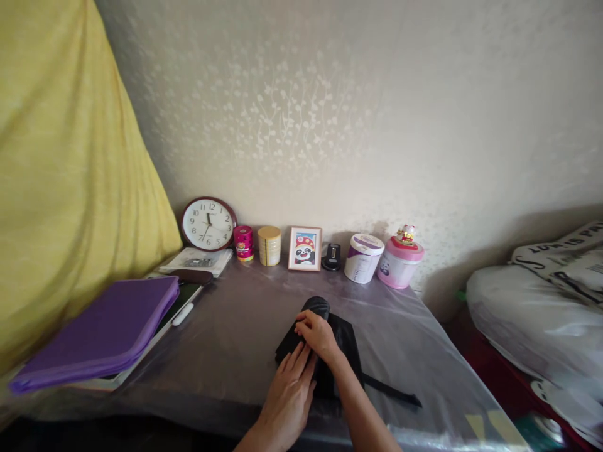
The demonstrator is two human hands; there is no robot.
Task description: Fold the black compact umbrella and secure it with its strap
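A black folded bag or piece of cloth [346, 342] with a thin black strap [391, 392] lies on the table's plastic-covered top [235, 339], near the front. My left hand [289, 392] lies flat on its near left part, fingers stretched out together. My right hand [318, 333] rests on top of it just beyond, fingers curled and pressing into the fabric near a rounded black end [316, 306]. What the curled fingers grip is partly hidden.
Along the wall stand a round clock [208, 223], a pink tin [244, 243], a yellow tin [269, 245], a framed panda picture [304, 248], a small black device [333, 257], a white tub [362, 257] and a pink jar [400, 262]. A purple folder [101, 333] lies left. Plastic-wrapped bedding [532, 320] is right.
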